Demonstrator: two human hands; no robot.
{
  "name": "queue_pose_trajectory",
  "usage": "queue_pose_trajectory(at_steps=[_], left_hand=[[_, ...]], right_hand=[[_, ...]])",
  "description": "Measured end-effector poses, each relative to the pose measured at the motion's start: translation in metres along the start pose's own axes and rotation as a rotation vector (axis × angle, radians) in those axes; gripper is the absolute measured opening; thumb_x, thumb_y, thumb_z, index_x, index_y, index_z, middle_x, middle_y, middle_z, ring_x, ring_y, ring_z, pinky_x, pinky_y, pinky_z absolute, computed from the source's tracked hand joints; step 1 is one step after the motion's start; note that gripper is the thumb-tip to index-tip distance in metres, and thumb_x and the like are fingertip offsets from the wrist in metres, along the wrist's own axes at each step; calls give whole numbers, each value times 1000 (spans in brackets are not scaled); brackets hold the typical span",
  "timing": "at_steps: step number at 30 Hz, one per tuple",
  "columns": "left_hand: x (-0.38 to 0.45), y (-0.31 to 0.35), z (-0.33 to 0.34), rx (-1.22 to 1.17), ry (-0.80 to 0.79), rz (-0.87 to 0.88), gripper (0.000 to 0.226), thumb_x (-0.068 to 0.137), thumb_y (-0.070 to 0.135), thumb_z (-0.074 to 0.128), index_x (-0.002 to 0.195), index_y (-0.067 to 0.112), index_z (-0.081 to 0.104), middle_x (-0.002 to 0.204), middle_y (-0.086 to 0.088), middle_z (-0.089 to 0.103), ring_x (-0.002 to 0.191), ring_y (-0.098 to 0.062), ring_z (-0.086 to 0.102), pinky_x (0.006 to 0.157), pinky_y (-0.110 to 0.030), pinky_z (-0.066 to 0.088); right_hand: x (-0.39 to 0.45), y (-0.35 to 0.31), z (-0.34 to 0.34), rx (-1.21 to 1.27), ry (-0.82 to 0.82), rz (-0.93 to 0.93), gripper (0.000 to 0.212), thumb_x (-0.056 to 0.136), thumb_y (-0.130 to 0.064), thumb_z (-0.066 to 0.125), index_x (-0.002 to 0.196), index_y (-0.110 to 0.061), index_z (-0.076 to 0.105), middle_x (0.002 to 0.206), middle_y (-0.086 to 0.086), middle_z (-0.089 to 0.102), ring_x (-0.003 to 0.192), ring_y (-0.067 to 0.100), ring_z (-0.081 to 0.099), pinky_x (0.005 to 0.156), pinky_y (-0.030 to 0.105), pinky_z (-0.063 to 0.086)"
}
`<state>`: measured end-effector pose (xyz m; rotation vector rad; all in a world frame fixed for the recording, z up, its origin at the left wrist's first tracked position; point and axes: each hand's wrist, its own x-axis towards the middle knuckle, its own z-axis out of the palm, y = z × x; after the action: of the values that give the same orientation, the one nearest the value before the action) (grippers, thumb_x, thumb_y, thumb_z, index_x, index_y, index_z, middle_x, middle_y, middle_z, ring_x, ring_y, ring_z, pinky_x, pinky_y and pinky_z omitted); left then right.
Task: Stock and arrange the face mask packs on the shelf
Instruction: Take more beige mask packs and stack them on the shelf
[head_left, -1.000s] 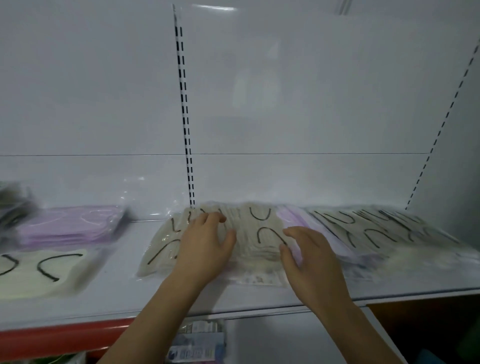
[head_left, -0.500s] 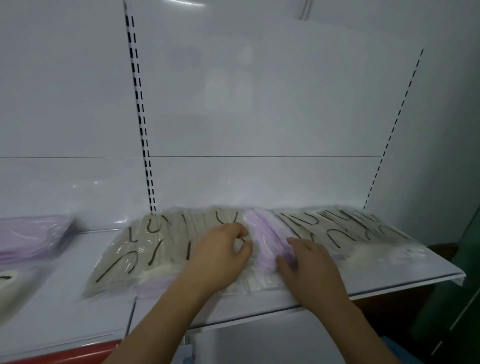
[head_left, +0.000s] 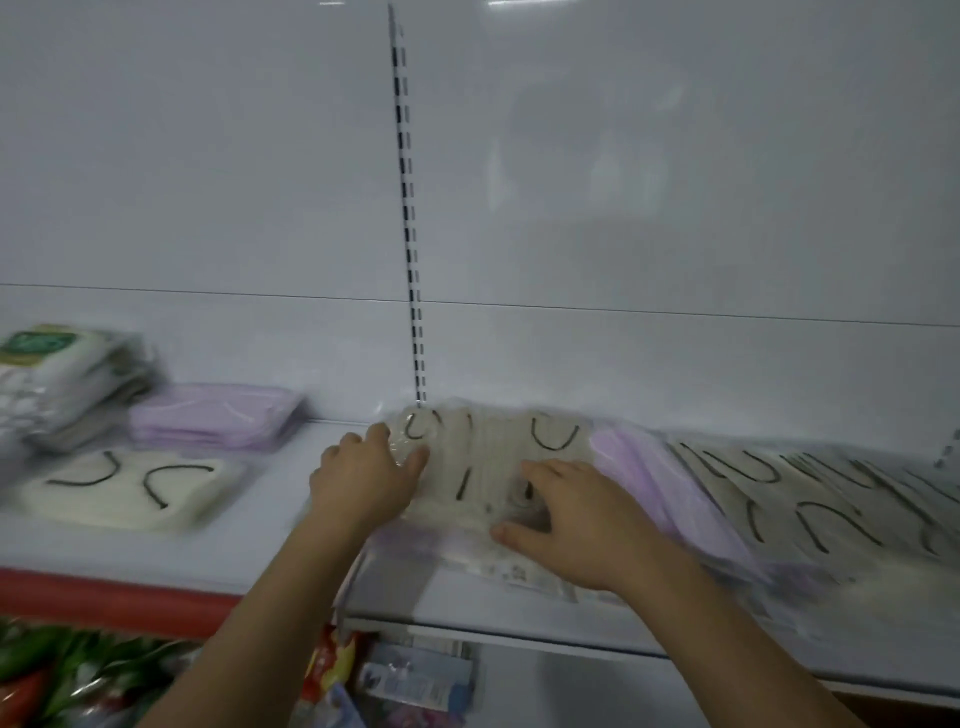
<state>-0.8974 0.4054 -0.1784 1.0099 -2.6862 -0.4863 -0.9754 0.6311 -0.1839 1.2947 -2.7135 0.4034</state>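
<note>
A cream mask pack (head_left: 493, 467) lies on the white shelf (head_left: 260, 551) at the left end of an overlapping row (head_left: 753, 493), left hand (head_left: 363, 478) gripping its edge, right hand (head_left: 571, 525) spread flat on it, so stocking looks largely done, with straightening left.

No legible text on any pack.
</note>
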Motion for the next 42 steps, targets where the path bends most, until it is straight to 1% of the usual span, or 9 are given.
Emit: queue_pose_trajectory(at_steps=[7, 11, 15, 17, 21, 28, 33, 38, 42], left_hand=[[14, -41, -11, -93, -83, -88, 61, 99, 57, 39, 135, 10, 52, 126, -12, 64, 114, -29, 59, 84, -33, 41], [23, -42, -15, -171, -59, -3, 35, 99, 46, 47, 106, 14, 62, 99, -3, 67, 88, -20, 59, 71, -29, 40], [28, -44, -17, -266, -92, 78, 35, 98, 30, 48, 70, 11, 54, 67, -4, 61, 64, -19, 55, 55, -27, 37], [30, -45, -16, -366, -96, 111, 31, 97, 26, 48, 75, 6, 60, 71, -5, 66, 67, -21, 60, 59, -30, 46], [36, -47, -16, -723, -158, 103, 21, 97, 21, 53, 93, 10, 70, 86, -7, 74, 77, -22, 70, 81, -42, 58], [20, -33, -37, -1341, -564, 87, 20, 105, 22, 50, 121, 13, 57, 112, -19, 70, 84, -31, 75, 88, -48, 59], [14, -6, -39, -1267, -661, 149, 30, 107, 24, 46, 135, 14, 50, 120, -17, 65, 83, -29, 76, 76, -37, 63], [27, -18, -46, -1072, -479, 168, 21, 102, 13, 47, 119, 12, 59, 111, -16, 72, 87, -27, 75, 84, -45, 61], [54, -57, -39, -172, -99, 151, 39, 91, 53, 55, 95, 15, 60, 97, -2, 69, 98, -26, 67, 84, -35, 54]], right_hand=[[12, -10, -5, 98, 42, -30, 39, 103, -48, 35, 76, -24, 50, 75, -6, 58, 71, 12, 56, 69, 35, 48], [19, -25, -6, 115, 80, 5, 39, 105, -40, 33, 70, -26, 45, 66, -6, 54, 62, 9, 51, 58, 29, 38], [21, -43, 2, 115, 49, 29, 37, 91, -66, 46, 96, -31, 59, 94, -13, 60, 86, 9, 59, 79, 35, 51], [22, -50, 6, 27, 31, 55, 52, 83, -75, 50, 111, -32, 58, 106, -13, 59, 95, 11, 59, 85, 33, 52], [25, -50, 10, 92, 197, 41, 33, 99, -45, 47, 70, -31, 47, 66, -11, 50, 64, 5, 49, 62, 27, 37], [26, -53, 2, 233, 245, 268, 38, 104, -38, 39, 75, -16, 48, 60, 0, 55, 55, 13, 50, 59, 35, 44], [25, -79, 5, 200, 121, 270, 51, 90, -64, 54, 125, -27, 55, 112, -15, 58, 106, 13, 60, 91, 29, 48], [31, -65, 9, 127, 324, 208, 24, 102, -35, 45, 102, -17, 61, 77, 0, 65, 75, 25, 63, 69, 38, 51], [37, -54, 8, 116, 392, 217, 28, 103, -29, 43, 95, -10, 60, 61, -1, 56, 59, 24, 58, 55, 34, 42]])
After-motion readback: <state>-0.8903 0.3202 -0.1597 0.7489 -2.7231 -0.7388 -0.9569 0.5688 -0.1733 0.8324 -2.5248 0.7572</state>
